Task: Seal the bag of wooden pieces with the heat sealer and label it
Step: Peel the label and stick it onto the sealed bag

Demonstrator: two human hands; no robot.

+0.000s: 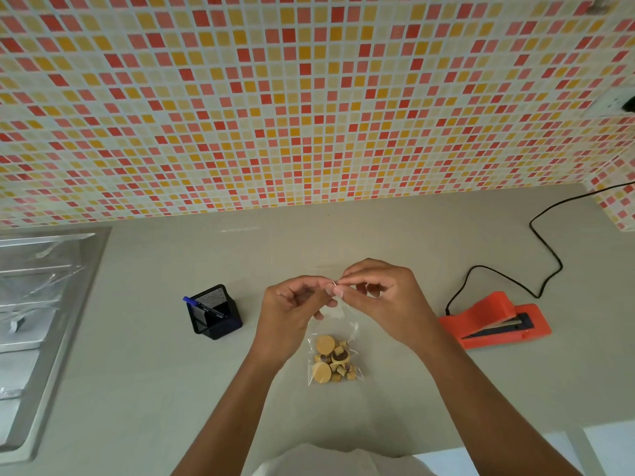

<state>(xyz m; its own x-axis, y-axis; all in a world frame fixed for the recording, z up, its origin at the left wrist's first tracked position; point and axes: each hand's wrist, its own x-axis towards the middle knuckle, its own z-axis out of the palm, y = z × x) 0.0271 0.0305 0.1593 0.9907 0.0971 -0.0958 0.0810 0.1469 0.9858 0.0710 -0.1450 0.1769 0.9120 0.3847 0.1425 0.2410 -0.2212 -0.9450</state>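
— What is seen nearest?
— A clear bag of wooden pieces (335, 360) is laid on the grey counter (137, 372); a small white piece is pinched between left hand (292, 312) and right hand (385, 293).
— And beyond?
— An orange heat sealer (494, 321), a mesh pen holder (214, 312), then the mosaic-tiled wall (275, 97).

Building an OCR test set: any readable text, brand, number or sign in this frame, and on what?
None readable.
Orange heat sealer: no legible brand or marking.
Blue pen in the mesh holder: any print too small to read.
Clear bag: no print visible.
Small white piece pinched between left hand and right hand: blank or too small to tell.
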